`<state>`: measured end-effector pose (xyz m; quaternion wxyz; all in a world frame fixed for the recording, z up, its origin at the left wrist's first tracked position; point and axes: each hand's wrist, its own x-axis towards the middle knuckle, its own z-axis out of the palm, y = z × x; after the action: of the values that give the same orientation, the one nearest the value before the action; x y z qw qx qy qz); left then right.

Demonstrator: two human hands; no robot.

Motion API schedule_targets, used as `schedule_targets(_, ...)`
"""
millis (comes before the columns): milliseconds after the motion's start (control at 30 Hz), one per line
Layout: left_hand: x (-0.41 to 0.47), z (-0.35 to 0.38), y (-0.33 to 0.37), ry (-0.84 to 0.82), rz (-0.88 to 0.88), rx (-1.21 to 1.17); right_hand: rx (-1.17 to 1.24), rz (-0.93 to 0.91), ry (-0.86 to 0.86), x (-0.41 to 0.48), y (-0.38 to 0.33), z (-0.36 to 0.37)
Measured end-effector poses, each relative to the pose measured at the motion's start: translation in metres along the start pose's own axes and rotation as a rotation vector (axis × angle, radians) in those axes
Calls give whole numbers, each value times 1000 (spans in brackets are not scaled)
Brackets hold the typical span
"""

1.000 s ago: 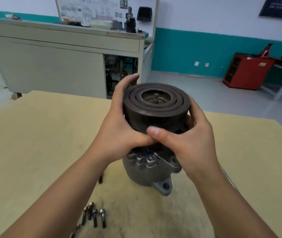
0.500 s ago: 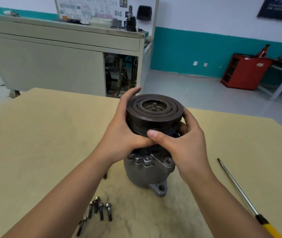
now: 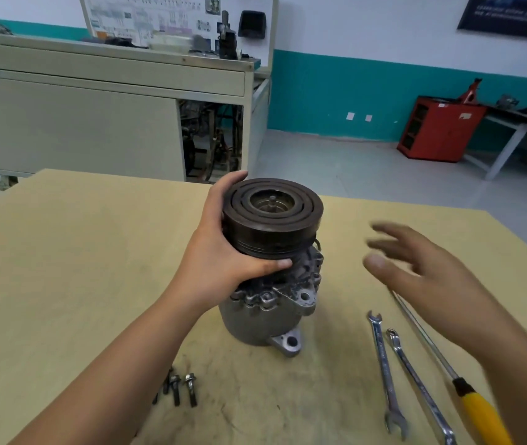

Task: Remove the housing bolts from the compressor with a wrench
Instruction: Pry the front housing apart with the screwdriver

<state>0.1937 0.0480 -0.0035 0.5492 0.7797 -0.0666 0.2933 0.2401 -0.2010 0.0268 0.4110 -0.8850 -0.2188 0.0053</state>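
The compressor point(image 3: 265, 316) stands upright on the yellow table point(image 3: 63, 268), its dark grooved pulley point(image 3: 272, 216) on top. My left hand point(image 3: 223, 252) grips the pulley from the left, thumb across its front rim. To the right of the compressor my right hand point(image 3: 423, 271) hovers in the air, fingers spread and blurred, holding nothing. Two wrenches point(image 3: 384, 370) point(image 3: 416, 383) lie side by side on the table below that hand. Several removed bolts point(image 3: 180, 388) lie near my left forearm.
A long screwdriver with a yellow handle point(image 3: 484, 415) lies right of the wrenches. Beyond the table's far edge stand a grey workbench point(image 3: 95, 101) and a red cabinet point(image 3: 439, 130) on the floor.
My right hand has let go of the pulley and swung out to the right. My view has tilted down, bringing the wrenches into sight. The left hand keeps its grip.
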Motion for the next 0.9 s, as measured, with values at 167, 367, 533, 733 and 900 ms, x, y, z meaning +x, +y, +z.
schedule_targets(167, 7, -9, -7, -61, 1, -25, -848, 606, -246, -67, 102, -43)
schedule_targets(367, 28, -25, -5, -290, -75, -11, -633, 586, -189, -96, 130, -37)
schedule_targets(533, 24, -24, -3, -294, -173, -20, -169, 503, -56, -104, 115, -50)
schedule_targets(733, -9, 0, 14, 11, -236, 57, -514, 69, 127, -109, 98, -59)
schedule_targets(900, -11, 25, 27, 169, -207, 118, -669, -163, 182, -101, 90, -56)
